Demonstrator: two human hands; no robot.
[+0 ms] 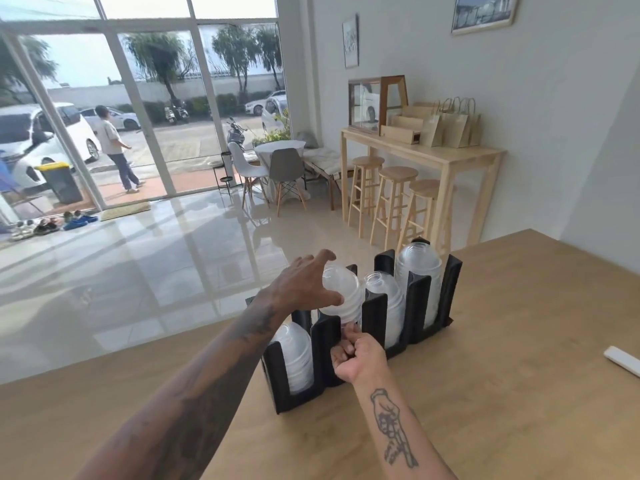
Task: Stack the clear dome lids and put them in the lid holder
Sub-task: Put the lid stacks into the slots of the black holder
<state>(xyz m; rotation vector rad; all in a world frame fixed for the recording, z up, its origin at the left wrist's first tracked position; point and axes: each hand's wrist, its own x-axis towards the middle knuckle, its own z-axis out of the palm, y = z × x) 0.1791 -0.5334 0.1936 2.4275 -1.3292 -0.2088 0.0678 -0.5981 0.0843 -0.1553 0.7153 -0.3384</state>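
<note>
A black lid holder with several slots stands on the wooden counter. Stacks of clear dome lids fill it: a low stack at the near left, a stack in the second slot, a third stack, and a tall stack at the far right. My left hand curls round the top of the second stack, thumb on its near side. My right hand pinches the bottom edge of that same stack with curled fingers, just in front of the holder's divider.
A white flat object lies at the counter's right edge. The counter's far edge runs just behind the holder, with tiled floor beyond. Wooden stools and a high table stand by the right wall.
</note>
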